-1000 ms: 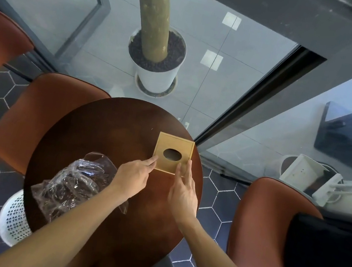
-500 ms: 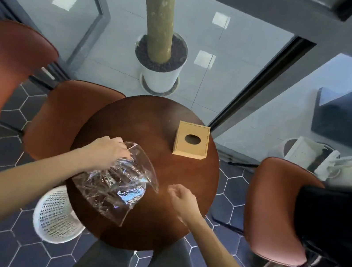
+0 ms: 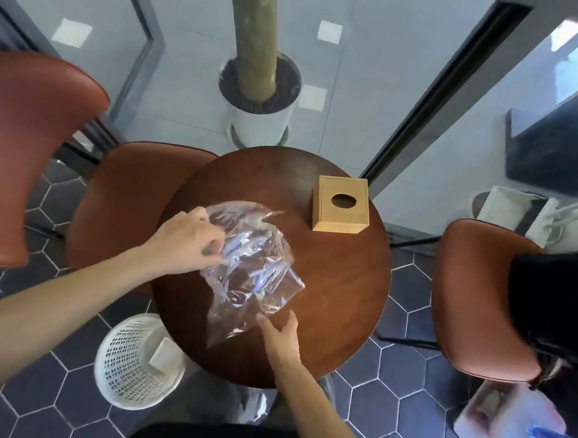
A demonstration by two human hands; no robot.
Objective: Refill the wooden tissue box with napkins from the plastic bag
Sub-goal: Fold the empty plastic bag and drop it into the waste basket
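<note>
The left hand [image 3: 187, 240] pinches the plastic bag [image 3: 250, 271] to hold it up over the table [image 3: 334, 303]. The right hand [image 3: 279, 334] touches its low edge with loose fingers, maybe to open it. The wooden box [image 3: 342, 205] waits at the table's far side.

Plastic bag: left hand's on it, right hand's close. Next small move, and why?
Probably the right hand pinches the plastic bag at its near edge. The left hand already grips the far side, so both hands could spread it open. The wooden tissue box sits apart, untouched.

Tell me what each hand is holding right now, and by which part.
Left hand pinches the plastic bag at its left edge. Right hand touches the bag's lower corner; a grip there cannot be told.
</note>
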